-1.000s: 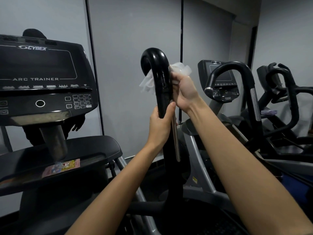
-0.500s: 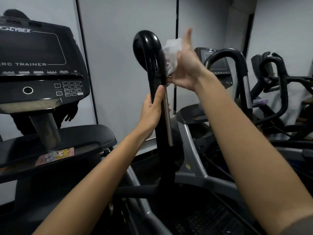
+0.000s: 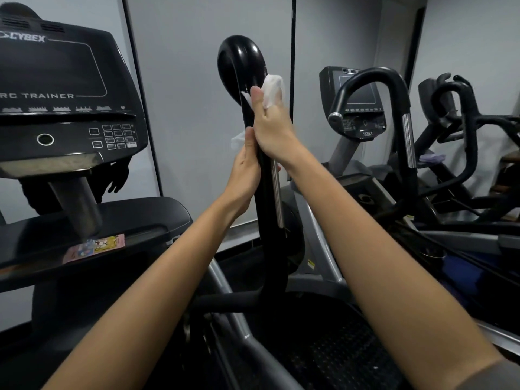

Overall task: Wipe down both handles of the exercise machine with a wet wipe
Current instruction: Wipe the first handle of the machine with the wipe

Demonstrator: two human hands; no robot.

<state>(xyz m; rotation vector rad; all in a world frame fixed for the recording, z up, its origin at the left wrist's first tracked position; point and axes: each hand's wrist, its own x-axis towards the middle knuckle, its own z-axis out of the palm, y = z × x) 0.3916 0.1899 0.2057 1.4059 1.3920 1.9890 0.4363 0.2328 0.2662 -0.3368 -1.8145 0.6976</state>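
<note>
A glossy black hooked handle [image 3: 242, 63] of the exercise machine rises in the middle of the view, with a silver strip down its right side. My right hand [image 3: 271, 128] presses a white wet wipe [image 3: 271, 87] against the handle just below the curve, fingers wrapped around the bar. My left hand [image 3: 243, 178] grips the bar right below it from the left. A scrap of the wipe shows behind the bar above my left thumb. The machine's other handle is out of view.
The machine's black console [image 3: 64, 88] and tray with a coloured card [image 3: 94, 247] stand at the left. A second machine with a black looped handle [image 3: 394, 88] and more equipment crowd the right. Grey wall panels lie behind.
My right hand, which had opened away from the bar at the curve, has closed back around it with the wipe, slightly lower. My left hand kept its grip on the bar.
</note>
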